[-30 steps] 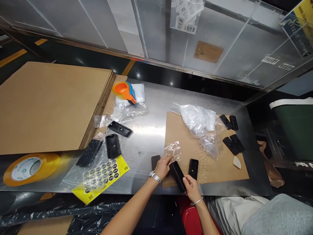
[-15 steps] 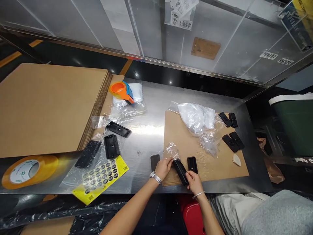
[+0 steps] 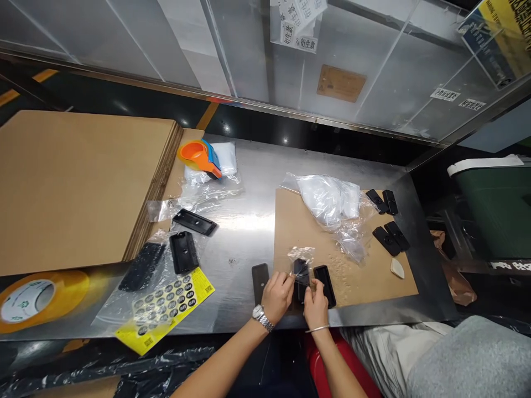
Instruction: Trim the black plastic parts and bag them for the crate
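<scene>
In the head view, the left hand (image 3: pixel 277 298) pinches a soft clear bag (image 3: pixel 303 252) while the right hand (image 3: pixel 316 309) grips the black plastic case (image 3: pixel 301 268) inside it, over the cardboard sheet (image 3: pixel 290 221); the case seems light, stiff and slick, best held by its long sides.

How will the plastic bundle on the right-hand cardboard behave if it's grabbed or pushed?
The plastic bundle looks floppy: its film is creased and slumped. The glossy surface suggests it may slide easily on the cardboard. Unlikely to roll, as it lies spread out, though the thin loose end could trail.
</scene>
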Motion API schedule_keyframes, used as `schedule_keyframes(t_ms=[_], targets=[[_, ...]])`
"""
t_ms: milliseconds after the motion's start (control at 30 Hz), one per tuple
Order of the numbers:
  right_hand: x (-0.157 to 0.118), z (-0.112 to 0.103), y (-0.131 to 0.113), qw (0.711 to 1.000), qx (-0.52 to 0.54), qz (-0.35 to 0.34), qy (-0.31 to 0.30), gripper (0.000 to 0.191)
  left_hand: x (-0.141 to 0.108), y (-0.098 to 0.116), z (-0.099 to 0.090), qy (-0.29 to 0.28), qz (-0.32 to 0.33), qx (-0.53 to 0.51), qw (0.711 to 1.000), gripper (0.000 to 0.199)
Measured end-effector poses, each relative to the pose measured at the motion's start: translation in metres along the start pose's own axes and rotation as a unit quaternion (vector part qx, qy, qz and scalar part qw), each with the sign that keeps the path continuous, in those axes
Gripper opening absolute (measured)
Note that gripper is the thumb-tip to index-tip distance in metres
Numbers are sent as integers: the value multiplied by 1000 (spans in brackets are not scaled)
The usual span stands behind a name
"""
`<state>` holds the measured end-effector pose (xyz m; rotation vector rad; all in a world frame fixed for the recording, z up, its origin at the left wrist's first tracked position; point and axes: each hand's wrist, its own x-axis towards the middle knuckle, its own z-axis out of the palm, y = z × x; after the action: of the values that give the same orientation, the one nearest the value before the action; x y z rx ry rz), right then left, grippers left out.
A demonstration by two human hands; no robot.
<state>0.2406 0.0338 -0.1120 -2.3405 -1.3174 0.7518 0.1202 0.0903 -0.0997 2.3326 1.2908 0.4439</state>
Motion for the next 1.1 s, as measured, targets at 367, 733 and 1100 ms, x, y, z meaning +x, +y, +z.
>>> schedule_keyframes(t_ms=[367, 733, 1100], targets=[[27, -50, -40, 979, -165, -75, -91, 28, 24, 19, -44, -57, 26, -13, 998, 24], [71, -71, -87, 968, 33, -226, -104, 26, 63, -25, -67, 4, -346, -556, 755, 38], [110, -57, -37, 965, 55, -249, -66, 25, 80, -61, 8, 23, -362, -550, 752, 26]])
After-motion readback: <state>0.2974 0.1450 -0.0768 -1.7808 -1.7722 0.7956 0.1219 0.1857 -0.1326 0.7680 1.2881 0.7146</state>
